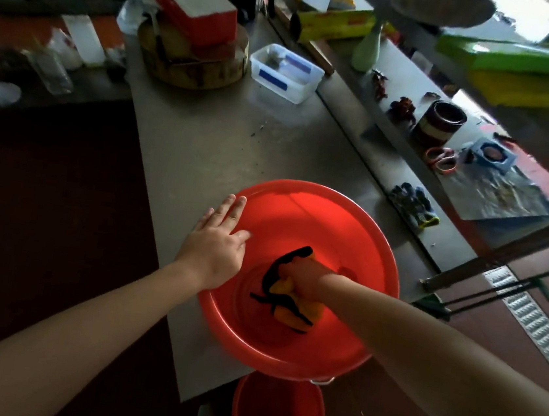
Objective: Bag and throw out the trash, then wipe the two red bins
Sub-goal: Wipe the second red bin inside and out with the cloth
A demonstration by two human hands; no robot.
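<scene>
While the right hand (303, 274) grips an orange-and-black cloth (292, 309) inside the wide red plastic basin (350, 216) on the steel table's (222, 140) near end and the left hand's (217, 249) straight fingers (233, 208) press its left rim, wiping looks begun, the red plastic bucket (277, 413) below apparently not yet wiped.

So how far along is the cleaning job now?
No trash or bag is in view, so that part seems past, though I can't confirm it. In hand: the right hand presses a yellow cloth into the big red basin, while the left hand steadies its rim. Likely left: the smaller red bucket below the table edge.
</scene>
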